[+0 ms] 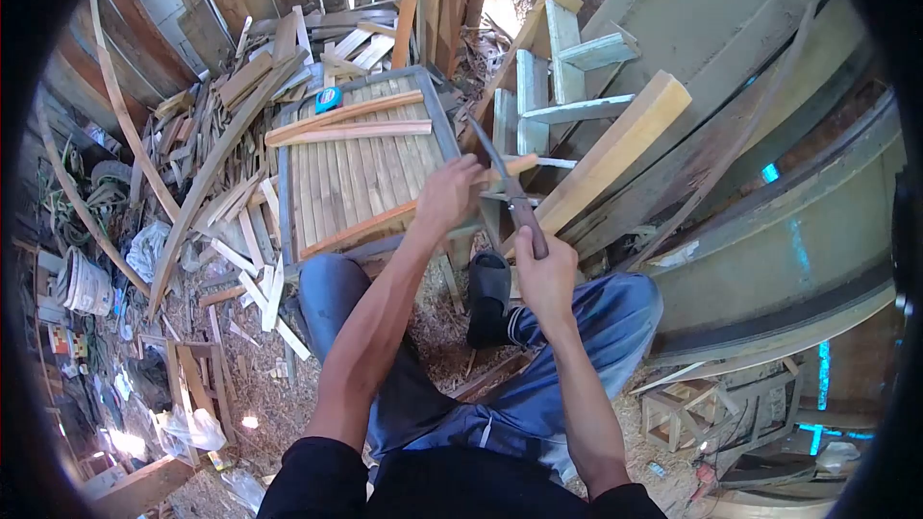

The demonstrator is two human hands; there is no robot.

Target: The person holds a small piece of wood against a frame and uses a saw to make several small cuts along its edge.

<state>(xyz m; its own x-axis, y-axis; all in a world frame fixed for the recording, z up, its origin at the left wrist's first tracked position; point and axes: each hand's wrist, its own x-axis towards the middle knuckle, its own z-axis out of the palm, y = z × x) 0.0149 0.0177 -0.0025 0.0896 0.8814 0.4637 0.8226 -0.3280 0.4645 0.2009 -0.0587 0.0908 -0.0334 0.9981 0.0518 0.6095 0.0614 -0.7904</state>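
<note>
My right hand is closed round the wooden handle of a large knife, its long dark blade pointing up and away from me. My left hand grips a short wooden stick, whose pale end juts out to the right. The blade crosses over the stick just beside my left fingers. Beyond my left hand lies a slatted wooden panel in a grey frame. Wooden strips and a blue tape measure rest on it.
A thick squared beam slants up at the right, near a pale wooden step frame. Curved planks line the right side. Offcuts and shavings litter the ground at left. My sandalled foot is below my hands.
</note>
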